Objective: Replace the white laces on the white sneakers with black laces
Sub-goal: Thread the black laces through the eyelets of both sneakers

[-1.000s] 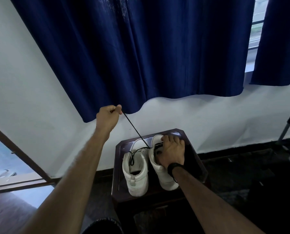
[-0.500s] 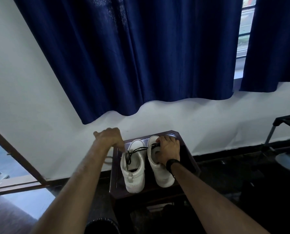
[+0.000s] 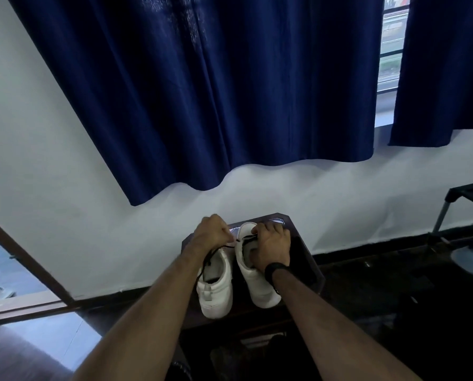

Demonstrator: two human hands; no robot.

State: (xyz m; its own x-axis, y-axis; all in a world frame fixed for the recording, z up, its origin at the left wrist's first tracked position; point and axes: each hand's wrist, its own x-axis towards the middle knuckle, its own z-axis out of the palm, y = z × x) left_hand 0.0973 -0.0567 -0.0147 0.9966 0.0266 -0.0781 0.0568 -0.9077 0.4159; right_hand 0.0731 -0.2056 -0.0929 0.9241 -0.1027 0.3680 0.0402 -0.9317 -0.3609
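Two white sneakers stand side by side on a small dark table [image 3: 306, 257], heels toward me. My left hand [image 3: 212, 236] hovers over the toe end of the left sneaker [image 3: 216, 292] and pinches a black lace [image 3: 231, 245] that runs across to the right sneaker [image 3: 257, 290]. More of that lace trails loosely over the left sneaker's opening. My right hand [image 3: 269, 244] lies on top of the right sneaker, fingers curled round its front and tongue. A black band sits on my right wrist.
A white wall with dark blue curtains [image 3: 202, 92] rises right behind the table. A dark metal rack [image 3: 466, 204] stands at the right. A wooden door frame [image 3: 23, 259] slants along the left. The floor is dark.
My left hand has dropped from high up, where it held the lace taut, to the sneakers' toe end. The lace now lies slack. My right hand stays on the right sneaker.
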